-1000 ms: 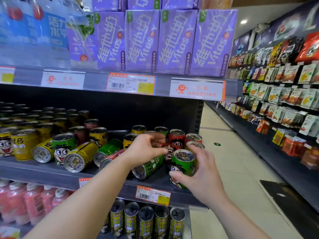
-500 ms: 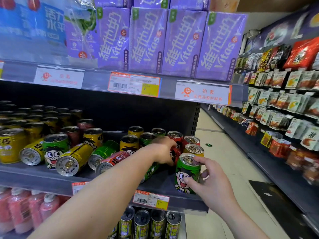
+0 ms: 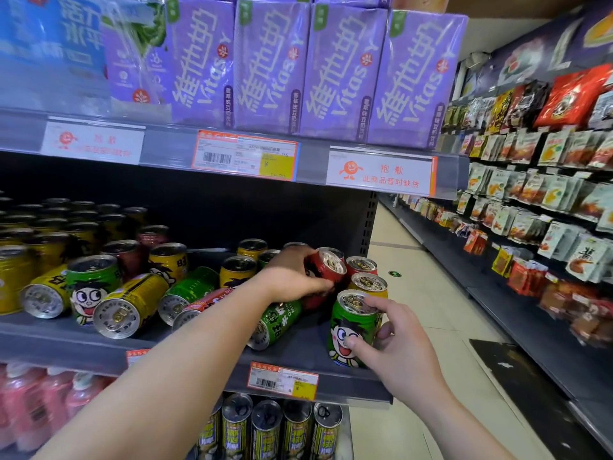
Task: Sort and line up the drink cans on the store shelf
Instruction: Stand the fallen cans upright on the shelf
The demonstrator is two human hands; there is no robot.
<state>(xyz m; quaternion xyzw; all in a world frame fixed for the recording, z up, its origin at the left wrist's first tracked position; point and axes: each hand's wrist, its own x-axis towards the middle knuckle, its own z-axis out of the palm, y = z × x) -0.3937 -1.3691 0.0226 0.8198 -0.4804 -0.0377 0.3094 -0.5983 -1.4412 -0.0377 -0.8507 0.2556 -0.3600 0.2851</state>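
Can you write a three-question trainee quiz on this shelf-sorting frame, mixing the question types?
1. True or false: the green can that the right hand grips stands upright at the front of the middle shelf.
2. Multiple choice: what colour is the can that the left hand holds tilted? A. yellow B. red C. green
3. Fill in: the green can lying on its side below the left wrist points its end toward the ____ of the shelf.

Key
1. True.
2. B, the red can.
3. Front.
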